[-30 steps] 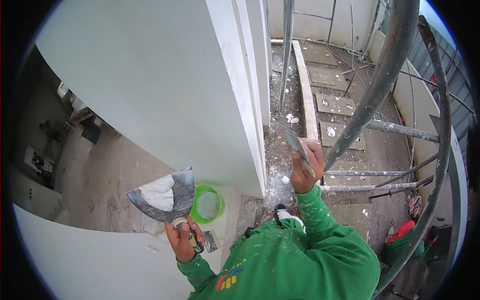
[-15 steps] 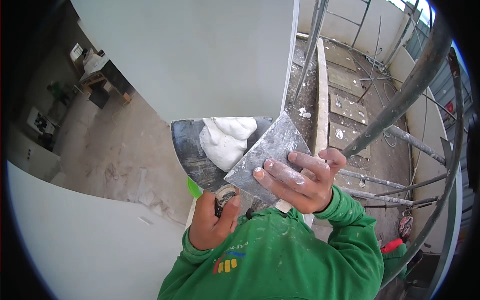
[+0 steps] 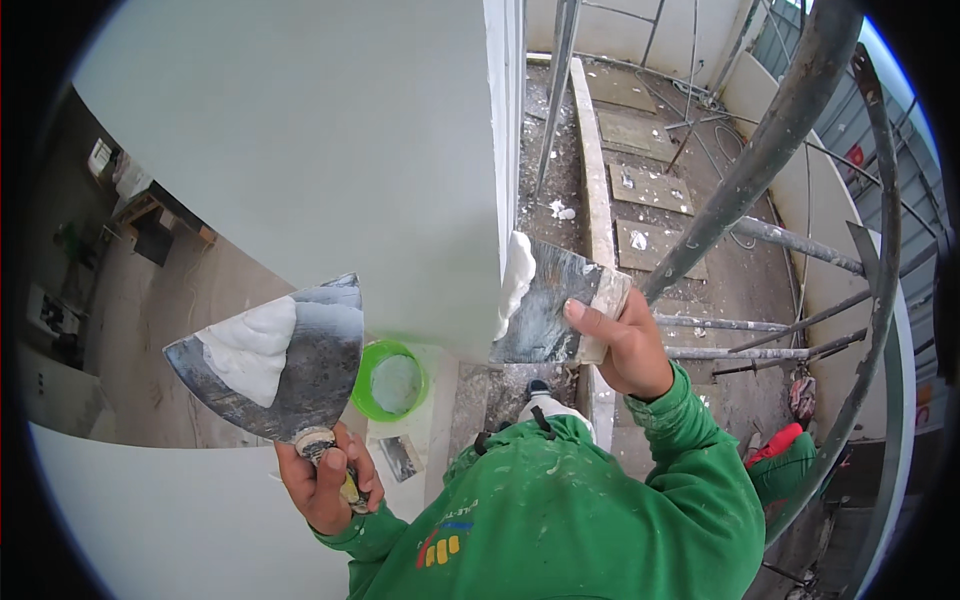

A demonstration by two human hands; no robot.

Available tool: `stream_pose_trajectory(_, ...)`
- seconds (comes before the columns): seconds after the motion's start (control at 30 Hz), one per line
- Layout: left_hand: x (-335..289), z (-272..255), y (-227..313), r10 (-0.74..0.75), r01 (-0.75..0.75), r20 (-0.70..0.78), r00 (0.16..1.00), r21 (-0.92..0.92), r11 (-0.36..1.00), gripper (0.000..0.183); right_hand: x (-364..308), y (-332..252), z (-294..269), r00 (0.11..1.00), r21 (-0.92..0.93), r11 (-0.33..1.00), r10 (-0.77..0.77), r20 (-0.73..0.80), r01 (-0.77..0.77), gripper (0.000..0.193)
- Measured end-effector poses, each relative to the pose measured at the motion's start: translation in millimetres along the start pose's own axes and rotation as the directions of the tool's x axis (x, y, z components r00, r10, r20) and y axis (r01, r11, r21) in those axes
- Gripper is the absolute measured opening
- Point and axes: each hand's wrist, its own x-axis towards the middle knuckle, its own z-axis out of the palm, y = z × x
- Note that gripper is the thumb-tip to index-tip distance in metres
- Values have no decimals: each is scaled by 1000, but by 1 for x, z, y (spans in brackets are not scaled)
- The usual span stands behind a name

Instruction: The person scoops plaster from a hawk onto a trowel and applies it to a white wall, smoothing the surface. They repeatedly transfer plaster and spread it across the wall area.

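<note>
My left hand [image 3: 328,478] is closed round the handle of a wide putty knife [image 3: 320,360], its fan-shaped blade turned up. A thick lump of white plaster [image 3: 252,348] lies on that blade. In my right hand [image 3: 632,350] I grip a flat scraper [image 3: 555,305] by its pale back edge, the thumb resting on the metal. White plaster [image 3: 515,280] coats the scraper's left edge, which is close to the end of the grey-white wall [image 3: 340,150]. The two tools are apart.
Below stands a bright green bucket [image 3: 422,385] with pale contents, beside a small flat plate [image 3: 402,458]. Scaffold pipes [image 3: 760,150] cross close on my right. A low kerb [image 3: 590,165] and slabs lie beyond. Another person's green sleeve [image 3: 790,475] shows at lower right.
The two tools have separated: the putty knife moved left and down, the scraper right. The scraper now carries plaster along its edge. The green bucket has come into fuller view.
</note>
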Motion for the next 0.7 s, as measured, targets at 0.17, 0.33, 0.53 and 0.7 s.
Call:
stream_pose_trajectory(0.17,-2,-20,-21,-91,91,-1,996,7,996,34,17,-43,-9,972,78,970,-227,-67,232,35)
stream_pose_trajectory(0.33,3,-13,-20,-133,136,-47,990,53,989,31,81,-106,12,511,-380,455,-858,55,805,27)
stream_pose_trajectory(0.53,0,-2,-16,-40,46,-87,995,70,996,30,156,-167,46,21,-414,-115,-951,310,903,34)
stream_pose_trajectory(0.7,-5,2,-16,-29,36,-120,992,55,998,33,176,-212,64,-144,-330,-273,-919,367,904,34)
